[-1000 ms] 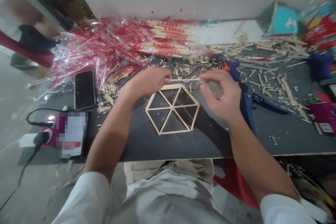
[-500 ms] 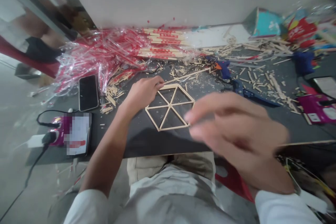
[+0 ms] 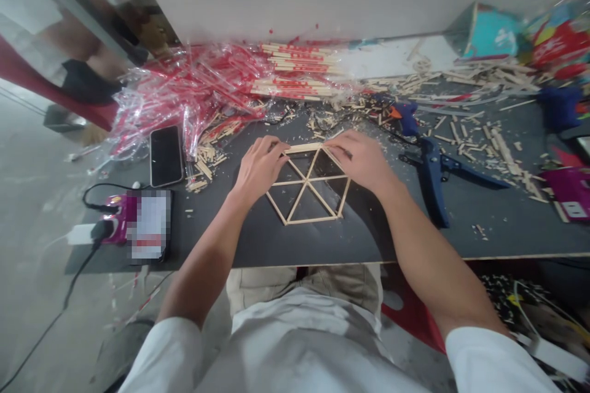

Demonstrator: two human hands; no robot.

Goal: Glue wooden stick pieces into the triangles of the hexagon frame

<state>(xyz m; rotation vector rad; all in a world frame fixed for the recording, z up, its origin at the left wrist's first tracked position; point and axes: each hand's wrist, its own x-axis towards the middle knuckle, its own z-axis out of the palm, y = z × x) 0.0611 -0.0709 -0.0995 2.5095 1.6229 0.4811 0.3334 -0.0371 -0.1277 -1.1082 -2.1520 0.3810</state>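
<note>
A flat hexagon frame of thin wooden sticks [image 3: 307,181], with spokes meeting at its middle, lies on the dark table in front of me. My left hand [image 3: 262,167] is closed at its far left corner, thumb and fingertips pinching the frame there. At the far right corner, the fingers of my right hand [image 3: 362,158] are bent down and pressed onto the frame. Between both hands runs the far edge [image 3: 303,148], which looks thicker than the other sides. My fingers partly hide the two corners.
Blue cutting pliers [image 3: 432,181] and a blue glue gun [image 3: 406,118] lie to the right among stick offcuts. Bundled sticks [image 3: 302,60] and red-printed plastic wrappers [image 3: 184,86] fill the back. Two phones, one black [image 3: 166,156], and a purple power strip [image 3: 117,221] are at left.
My right hand has come down from the near right to the frame's far right corner. My left hand stays at the far left corner. The long stick reaching from it no longer shows clearly.
</note>
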